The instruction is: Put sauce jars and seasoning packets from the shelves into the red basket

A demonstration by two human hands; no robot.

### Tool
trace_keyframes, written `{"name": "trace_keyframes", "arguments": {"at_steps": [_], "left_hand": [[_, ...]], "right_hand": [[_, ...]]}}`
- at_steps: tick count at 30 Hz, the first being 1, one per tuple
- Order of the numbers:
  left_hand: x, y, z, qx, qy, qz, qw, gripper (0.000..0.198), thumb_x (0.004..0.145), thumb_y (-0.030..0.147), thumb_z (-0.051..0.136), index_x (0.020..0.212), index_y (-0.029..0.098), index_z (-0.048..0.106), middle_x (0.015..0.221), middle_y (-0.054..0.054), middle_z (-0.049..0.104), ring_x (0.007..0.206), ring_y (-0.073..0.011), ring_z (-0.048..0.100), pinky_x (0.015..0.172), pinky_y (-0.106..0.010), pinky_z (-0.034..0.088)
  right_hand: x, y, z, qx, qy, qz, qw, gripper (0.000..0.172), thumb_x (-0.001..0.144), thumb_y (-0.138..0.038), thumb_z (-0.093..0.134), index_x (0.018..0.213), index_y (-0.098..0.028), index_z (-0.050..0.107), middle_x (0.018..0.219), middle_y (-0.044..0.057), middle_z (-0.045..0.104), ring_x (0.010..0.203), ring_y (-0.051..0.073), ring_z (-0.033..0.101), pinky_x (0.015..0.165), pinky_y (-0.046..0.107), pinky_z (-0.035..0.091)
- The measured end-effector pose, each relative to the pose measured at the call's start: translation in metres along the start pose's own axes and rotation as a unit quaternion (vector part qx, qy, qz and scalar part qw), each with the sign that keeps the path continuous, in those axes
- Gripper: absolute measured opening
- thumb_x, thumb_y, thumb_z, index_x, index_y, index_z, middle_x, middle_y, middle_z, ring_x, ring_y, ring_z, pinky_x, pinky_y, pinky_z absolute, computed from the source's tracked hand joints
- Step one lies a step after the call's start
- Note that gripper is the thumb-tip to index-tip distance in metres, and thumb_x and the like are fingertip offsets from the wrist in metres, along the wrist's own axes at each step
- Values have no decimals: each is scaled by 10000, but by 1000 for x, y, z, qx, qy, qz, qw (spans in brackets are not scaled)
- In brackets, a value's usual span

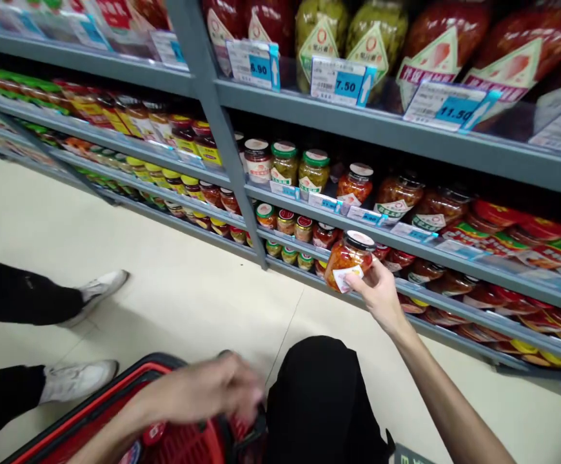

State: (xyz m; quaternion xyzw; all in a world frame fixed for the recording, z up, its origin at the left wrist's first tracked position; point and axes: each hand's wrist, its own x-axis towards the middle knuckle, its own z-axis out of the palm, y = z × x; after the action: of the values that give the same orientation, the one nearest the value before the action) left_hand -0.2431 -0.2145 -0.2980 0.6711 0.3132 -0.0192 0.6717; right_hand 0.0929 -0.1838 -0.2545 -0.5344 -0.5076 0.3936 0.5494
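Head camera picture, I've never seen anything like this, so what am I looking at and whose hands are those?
There's no machine: these are one person's bare hands, seen by a camera worn on their head, looking forward and down. The right hand holds a reddish jar with a white-topped lid, in front of grey shelves lined with more jars and price tags. The left hand is blurred, near a red and black basket; I can't tell whether it grips anything. On the picture's left, another person's white shoes stand on the pale floor.
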Motion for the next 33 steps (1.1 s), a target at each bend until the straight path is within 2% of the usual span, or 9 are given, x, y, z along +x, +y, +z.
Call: {"name": "trace_keyframes", "arguments": {"at_steps": [1, 3, 4, 6, 10, 17, 21, 26, 33], "left_hand": [[13, 27, -11, 16, 62, 55, 996, 386, 980, 501, 545, 944, 213, 800, 943, -35, 810, 896, -198, 738, 819, -275, 549], [47, 76, -34, 24, 247, 169, 954, 367, 956, 484, 602, 1154, 220, 762, 1206, -69, 764, 1129, -239, 693, 1000, -332, 518], [65, 96, -45, 16, 305, 210, 929, 406, 945, 472, 625, 1234, 204, 725, 1302, -99, 719, 1190, -255, 668, 1044, -363, 505], [100, 126, -63, -20, 357, 269, 894, 525, 898, 455, 697, 1335, 167, 651, 1370, -148, 671, 1209, -276, 662, 1051, -399, 517], [142, 153, -84, -78, 324, 353, 874, 615, 869, 481, 732, 1361, 132, 609, 1314, -172, 699, 1212, -287, 666, 1057, -422, 525], [162, 174, -105, -82, 271, 438, 853, 675, 793, 396, 830, 1369, 132, 600, 1401, -169, 651, 1266, -301, 643, 1099, -441, 506], [170, 172, -115, -52, 274, 447, 850, 664, 783, 369, 840, 1366, 148, 611, 1389, -166, 661, 1249, -302, 655, 1095, -459, 507], [177, 163, -118, -60, 252, 453, 853, 640, 840, 363, 790, 1410, 160, 583, 1438, -155, 626, 1297, -295, 625, 1136, -462, 479], [178, 168, -124, -37, 301, 436, 848, 511, 873, 386, 759, 1311, 143, 659, 1310, -150, 693, 1169, -288, 694, 1030, -431, 563]], "right_hand": [[2, -4, 2, 0, 0, -8, 1000, 525, 760, -461, 845, 1176, -222, 631, 1243, 90, 733, 1139, 282, 702, 1007, 427, 577], [9, -14, 8, 2, 9, -25, 1000, 616, 747, -458, 855, 1248, -228, 580, 1296, 97, 708, 1177, 283, 688, 1026, 432, 575], [15, -20, 11, 4, 12, -36, 999, 664, 740, -452, 862, 1282, -234, 547, 1321, 99, 695, 1197, 279, 680, 1038, 432, 571], [28, -32, 15, 3, 7, -58, 998, 706, 741, -444, 864, 1310, -246, 497, 1349, 104, 678, 1221, 271, 670, 1056, 434, 564], [58, -53, 15, -33, -9, -105, 994, 666, 777, -460, 835, 1292, -238, 476, 1378, 130, 655, 1251, 265, 652, 1074, 445, 547], [91, -68, 7, -132, 3, -188, 973, 727, 801, -486, 794, 1396, -205, 486, 1414, 142, 614, 1241, 274, 645, 1060, 452, 550], [91, -65, 7, -199, 40, -201, 958, 709, 838, -498, 753, 1428, -185, 517, 1388, 158, 591, 1165, 290, 671, 1003, 467, 578], [90, -61, 7, -293, 72, -219, 928, 645, 884, -491, 708, 1404, -141, 555, 1273, 165, 611, 1168, 312, 647, 1037, 492, 542], [97, -60, 10, -308, 80, -231, 920, 655, 951, -501, 614, 1505, -187, 460, 1384, 164, 576, 1266, 310, 594, 1117, 501, 467]]}}
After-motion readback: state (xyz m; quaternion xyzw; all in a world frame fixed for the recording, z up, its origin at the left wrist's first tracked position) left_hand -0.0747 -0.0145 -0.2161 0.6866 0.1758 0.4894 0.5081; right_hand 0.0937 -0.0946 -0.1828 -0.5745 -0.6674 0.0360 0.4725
